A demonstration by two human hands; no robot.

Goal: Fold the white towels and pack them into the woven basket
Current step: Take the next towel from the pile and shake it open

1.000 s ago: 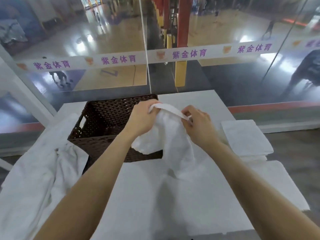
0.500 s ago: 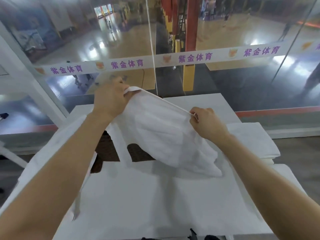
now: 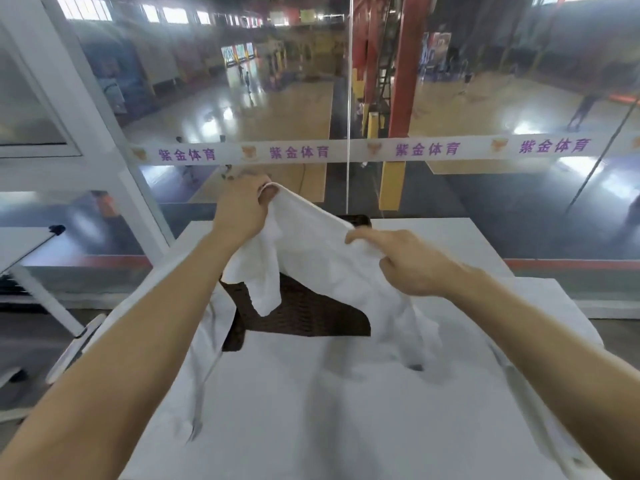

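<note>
A white towel (image 3: 322, 258) hangs stretched between both hands above the table. My left hand (image 3: 242, 209) pinches one end of its top edge, raised high at the left. Lower and to the right, my right hand (image 3: 408, 261) grips the same edge. The cloth droops in folds, and its lower part trails onto the tabletop at the right. Behind and under the towel stands the dark brown woven basket (image 3: 311, 313), mostly covered by the cloth; only its front wall and a far corner show.
The white table (image 3: 311, 410) fills the foreground. More white cloth (image 3: 194, 375) hangs over its left side beside the basket. White towels lie at the right edge behind my right forearm. A glass wall with a printed white band (image 3: 346, 152) stands just beyond the table.
Both hands have lifted the towel and drawn apart along its top edge. The left hand rose up and to the left. The view has tilted upward.
</note>
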